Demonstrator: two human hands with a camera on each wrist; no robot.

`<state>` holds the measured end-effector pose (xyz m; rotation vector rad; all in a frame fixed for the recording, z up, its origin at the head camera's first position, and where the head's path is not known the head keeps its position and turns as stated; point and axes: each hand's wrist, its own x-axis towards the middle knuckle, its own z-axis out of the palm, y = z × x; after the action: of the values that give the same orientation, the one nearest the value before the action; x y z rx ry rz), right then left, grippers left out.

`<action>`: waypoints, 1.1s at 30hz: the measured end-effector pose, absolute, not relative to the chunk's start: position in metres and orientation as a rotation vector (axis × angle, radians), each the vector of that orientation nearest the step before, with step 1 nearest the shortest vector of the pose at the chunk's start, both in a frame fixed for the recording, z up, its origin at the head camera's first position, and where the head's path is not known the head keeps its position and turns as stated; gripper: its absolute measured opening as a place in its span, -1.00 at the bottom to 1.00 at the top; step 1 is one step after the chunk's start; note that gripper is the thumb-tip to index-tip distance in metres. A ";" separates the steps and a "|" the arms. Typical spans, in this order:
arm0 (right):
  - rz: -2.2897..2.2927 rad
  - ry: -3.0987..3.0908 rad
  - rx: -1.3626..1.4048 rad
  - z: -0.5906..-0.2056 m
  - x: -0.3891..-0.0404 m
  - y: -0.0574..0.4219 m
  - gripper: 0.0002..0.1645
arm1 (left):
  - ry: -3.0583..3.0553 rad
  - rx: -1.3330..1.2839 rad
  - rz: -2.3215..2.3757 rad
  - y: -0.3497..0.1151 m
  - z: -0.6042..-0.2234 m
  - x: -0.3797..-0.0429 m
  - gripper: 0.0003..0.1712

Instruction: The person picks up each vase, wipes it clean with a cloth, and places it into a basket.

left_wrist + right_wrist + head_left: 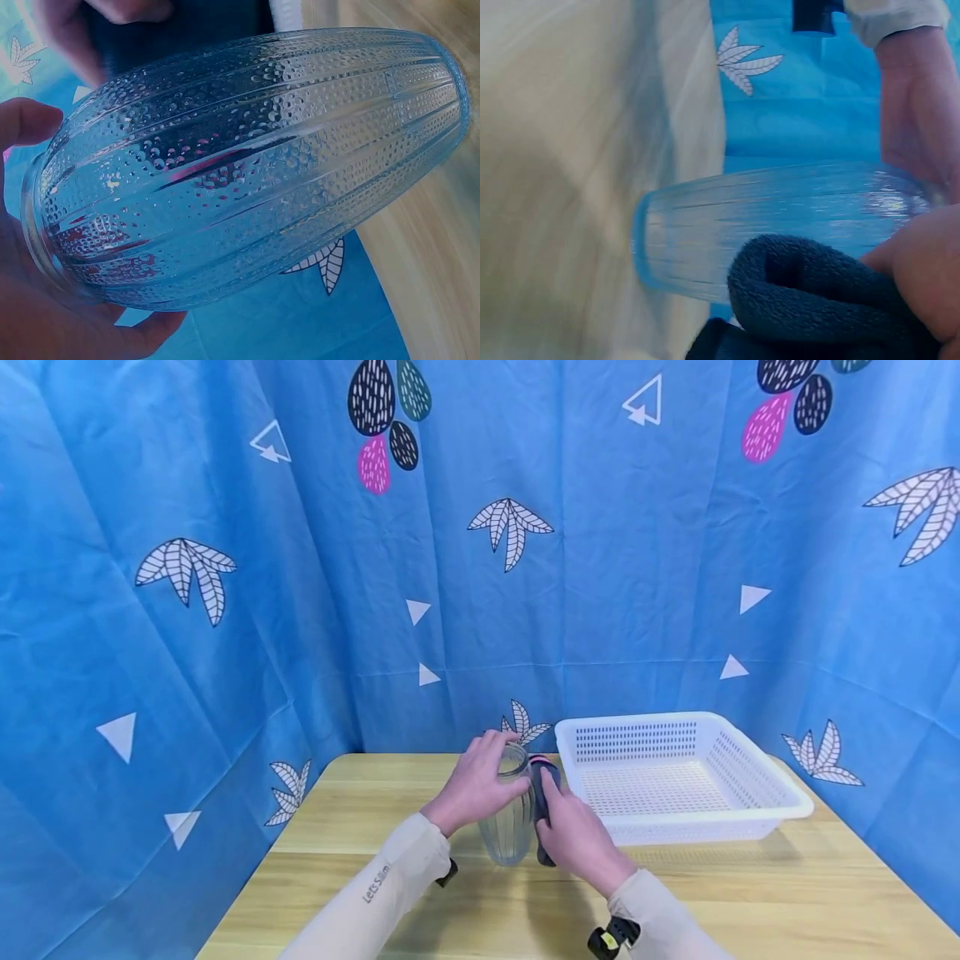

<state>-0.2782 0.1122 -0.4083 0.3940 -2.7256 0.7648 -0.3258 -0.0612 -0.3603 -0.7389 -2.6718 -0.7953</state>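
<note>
A clear glass vase (507, 833) with ribbed, dimpled sides is near the middle of the table. My left hand (480, 783) grips it around the neck, thumb and fingers on opposite sides below the rim. In the left wrist view the whole glass body (255, 165) shows, its base pointing toward the tabletop. A dark, folded terry towel (802, 289) with a pink-red stripe is bunched in my right hand (581, 837). That hand holds the towel close along the vase's right side, and in the right wrist view it overlaps the glass.
A white plastic basket (678, 816) with slotted walls stands at the back right of the wooden table (360, 810), just beyond my right hand. Blue patterned curtains (480, 610) hang behind the table and along both sides.
</note>
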 end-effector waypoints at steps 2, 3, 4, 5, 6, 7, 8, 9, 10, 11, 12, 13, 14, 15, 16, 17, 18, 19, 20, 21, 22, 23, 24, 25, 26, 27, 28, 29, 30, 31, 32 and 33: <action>0.787 -2.789 0.402 -0.417 -0.279 0.112 -0.06 | -2.672 -0.736 -0.794 -0.061 -0.361 -0.325 -0.21; 0.779 -2.817 0.414 -0.421 -0.280 0.112 -0.05 | -2.670 -0.737 -0.794 -0.061 -0.361 -0.325 -0.21; 0.780 -2.846 0.432 -0.426 -0.280 0.112 -0.06 | -2.672 -0.736 -0.793 -0.061 -0.361 -0.325 -0.20; 0.775 -2.880 0.449 -0.431 -0.281 0.111 -0.07 | -2.673 -0.735 -0.785 -0.061 -0.361 -0.325 -0.21; 0.763 -2.904 0.466 -0.435 -0.281 0.111 -0.09 | -2.674 -0.737 -0.779 -0.061 -0.361 -0.325 -0.21; 0.754 -2.925 0.476 -0.439 -0.282 0.112 -0.10 | -2.678 -0.735 -0.774 -0.061 -0.361 -0.325 -0.21; 0.743 -2.943 0.483 -0.443 -0.283 0.112 -0.11 | -2.683 -0.735 -0.767 -0.061 -0.362 -0.325 -0.21; 0.741 -2.949 0.490 -0.446 -0.284 0.112 -0.12 | -2.687 -0.732 -0.772 -0.061 -0.362 -0.325 -0.21; 0.760 -2.955 0.493 -0.447 -0.284 0.113 -0.13 | -2.696 -0.718 -0.773 -0.060 -0.362 -0.325 -0.20; 0.776 -2.958 0.488 -0.448 -0.285 0.114 -0.14 | -2.701 -0.707 -0.778 -0.060 -0.362 -0.324 -0.19; 0.798 -2.951 0.482 -0.449 -0.286 0.115 -0.13 | -2.709 -0.694 -0.784 -0.059 -0.361 -0.324 -0.17; 0.828 -2.946 0.475 -0.448 -0.286 0.116 -0.13 | -2.717 -0.679 -0.790 -0.059 -0.361 -0.323 -0.16; 0.860 -2.936 0.471 -0.447 -0.286 0.117 -0.13 | -2.723 -0.668 -0.793 -0.060 -0.361 -0.322 -0.14; 0.892 -2.921 0.468 -0.446 -0.285 0.118 -0.13 | -2.728 -0.655 -0.798 -0.060 -0.360 -0.321 -0.13; 0.916 -2.909 0.459 -0.444 -0.285 0.118 -0.13 | -2.729 -0.647 -0.791 -0.060 -0.360 -0.321 -0.12; 0.933 -2.896 0.449 -0.442 -0.284 0.119 -0.13 | -2.726 -0.649 -0.782 -0.061 -0.360 -0.321 -0.12; 0.941 -2.877 0.442 -0.439 -0.283 0.118 -0.12 | -2.725 -0.646 -0.768 -0.062 -0.360 -0.321 -0.12; 0.954 -2.855 0.438 -0.436 -0.281 0.119 -0.13 | -2.722 -0.643 -0.755 -0.062 -0.361 -0.321 -0.14; 0.961 -2.829 0.437 -0.433 -0.280 0.118 -0.13 | -2.716 -0.643 -0.739 -0.063 -0.362 -0.321 -0.15; 0.961 -2.807 0.430 -0.429 -0.279 0.118 -0.14 | -2.708 -0.641 -0.728 -0.064 -0.362 -0.321 -0.16; 0.954 -2.784 0.430 -0.425 -0.277 0.118 -0.15 | -2.700 -0.640 -0.712 -0.065 -0.363 -0.321 -0.18; 0.946 -2.757 0.432 -0.421 -0.276 0.118 -0.15 | -2.693 -0.640 -0.698 -0.066 -0.363 -0.321 -0.18; 0.925 -2.731 0.433 -0.416 -0.275 0.118 -0.15 | -2.687 -0.642 -0.689 -0.066 -0.363 -0.320 -0.18; 0.907 -2.702 0.433 -0.412 -0.274 0.118 -0.16 | -2.679 -0.649 -0.683 -0.067 -0.363 -0.320 -0.19; 0.877 -2.673 0.433 -0.408 -0.273 0.118 -0.16 | -2.672 -0.659 -0.683 -0.067 -0.363 -0.319 -0.20; 0.849 -2.649 0.432 -0.404 -0.272 0.118 -0.16 | -2.667 -0.670 -0.691 -0.067 -0.363 -0.319 -0.21; 0.815 -2.618 0.436 -0.400 -0.270 0.118 -0.16 | -2.664 -0.680 -0.704 -0.067 -0.362 -0.319 -0.22; 0.787 -2.589 0.439 -0.397 -0.269 0.118 -0.15 | -2.664 -0.689 -0.720 -0.066 -0.361 -0.320 -0.22; 0.760 -2.561 0.444 -0.394 -0.268 0.119 -0.15 | -2.665 -0.700 -0.739 -0.066 -0.361 -0.320 -0.23; 0.734 -2.533 0.454 -0.392 -0.268 0.118 -0.15 | -2.667 -0.711 -0.759 -0.066 -0.361 -0.320 -0.24; 0.713 -2.509 0.466 -0.390 -0.267 0.118 -0.15 | -2.665 -0.723 -0.778 -0.066 -0.361 -0.321 -0.24; 0.698 -2.493 0.474 -0.389 -0.267 0.117 -0.15 | -2.666 -0.731 -0.792 -0.066 -0.361 -0.321 -0.25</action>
<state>-0.2671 0.1172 -0.3886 0.4738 -2.4931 0.6984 -0.3211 -0.0664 -0.3608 -0.7313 -2.6663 -0.7919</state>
